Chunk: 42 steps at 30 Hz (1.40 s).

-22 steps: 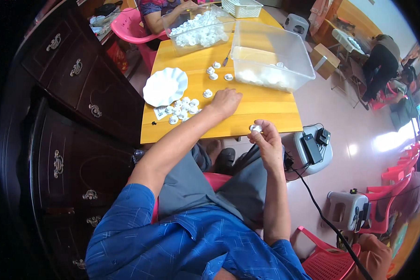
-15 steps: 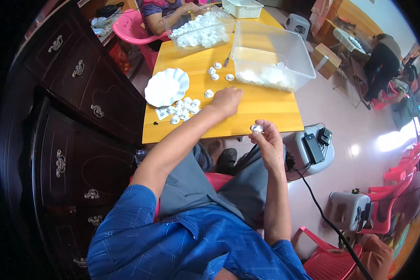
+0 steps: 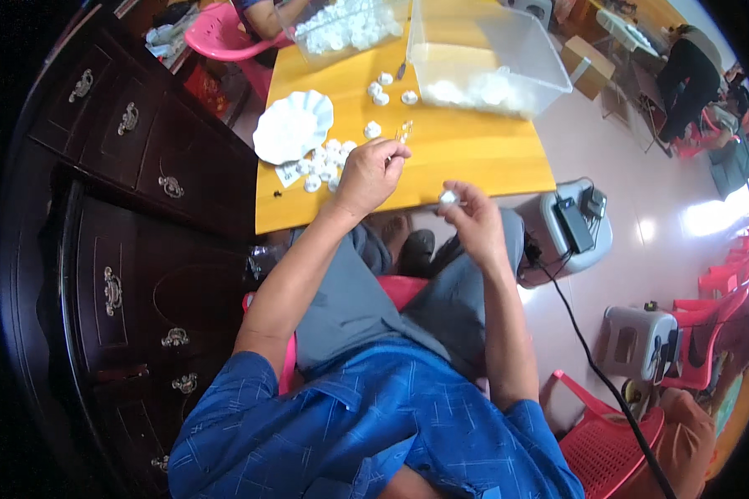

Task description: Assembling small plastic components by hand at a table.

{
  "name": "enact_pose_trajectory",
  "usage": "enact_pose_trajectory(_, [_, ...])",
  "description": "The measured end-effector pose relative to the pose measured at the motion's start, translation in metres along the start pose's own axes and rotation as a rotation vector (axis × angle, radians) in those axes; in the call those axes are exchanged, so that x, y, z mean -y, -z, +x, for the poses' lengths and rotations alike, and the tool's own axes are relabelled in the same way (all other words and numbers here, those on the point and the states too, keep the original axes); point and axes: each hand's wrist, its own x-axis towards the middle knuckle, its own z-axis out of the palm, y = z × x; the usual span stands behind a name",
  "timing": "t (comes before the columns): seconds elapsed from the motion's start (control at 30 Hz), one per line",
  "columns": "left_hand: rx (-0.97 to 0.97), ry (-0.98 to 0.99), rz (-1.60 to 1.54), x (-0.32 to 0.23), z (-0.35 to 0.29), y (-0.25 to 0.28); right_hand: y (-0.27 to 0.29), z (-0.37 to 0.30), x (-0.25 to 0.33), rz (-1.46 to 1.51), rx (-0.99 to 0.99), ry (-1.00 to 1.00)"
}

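Note:
Over the near part of the yellow table (image 3: pixel 483 150), my left hand (image 3: pixel 370 176) is closed, thumb and fingers pinched together. Whatever is in the pinch is too small to make out. Just beyond its fingertips lie a few tiny gold-coloured pieces (image 3: pixel 405 130). My right hand (image 3: pixel 477 223) is off the table's front edge and pinches a small white round plastic part (image 3: pixel 448 198). Beside my left hand sits a cluster of similar white parts (image 3: pixel 329 158), partly on a paper slip (image 3: pixel 288 175). Several more white parts (image 3: pixel 380 97) stand farther back.
A white scalloped dish (image 3: pixel 320 110) is at the table's left. Two clear bins hold white parts: one at the far right (image 3: pixel 483 51), one at the far left (image 3: pixel 304 51) near another person's arm (image 3: pixel 265 18). A dark cabinet (image 3: pixel 166 249) stands left; a grey stool (image 3: pixel 595 229) with a black adapter stands right.
My left hand has drawn back toward me and left, uncovering the gold-coloured pieces. My right hand still holds the white part, slightly turned. The whole view has shifted a little.

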Motion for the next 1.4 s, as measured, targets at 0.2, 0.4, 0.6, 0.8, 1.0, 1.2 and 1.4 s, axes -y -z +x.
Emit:
enact_pose_trajectory(0.2, [0.013, 0.209, -0.177, -0.016, -0.044, 0.001, 0.026, 0.003, 0.016, 0.328, -0.150, 0.047])
enact_pose_trajectory(0.4, [-0.046, 0.018, 0.239, 0.010, 0.000, 0.006, 0.026, -0.003, 0.016, 0.388, -0.159, 0.034])
enact_pose_trajectory(0.6, [0.189, 0.045, 0.386, 0.032, 0.044, -0.024, 0.025, -0.005, 0.012, 0.282, -0.160, 0.060])
enact_pose_trajectory(0.8, [0.389, 0.059, 0.613, 0.042, 0.074, -0.042, 0.021, -0.001, 0.016, 0.290, -0.151, 0.066])
enact_pose_trajectory(1.0, [0.420, -0.028, 0.735, 0.047, 0.074, -0.048, 0.020, -0.002, 0.017, 0.251, -0.147, 0.059])
enact_pose_trajectory(1.2, [0.285, -0.072, 0.565, 0.034, 0.068, -0.041, 0.018, -0.004, 0.017, 0.232, -0.133, 0.081])
enact_pose_trajectory(1.4, [0.145, 0.059, 0.114, 0.025, 0.056, -0.021, 0.014, -0.003, 0.015, 0.231, -0.113, 0.083])
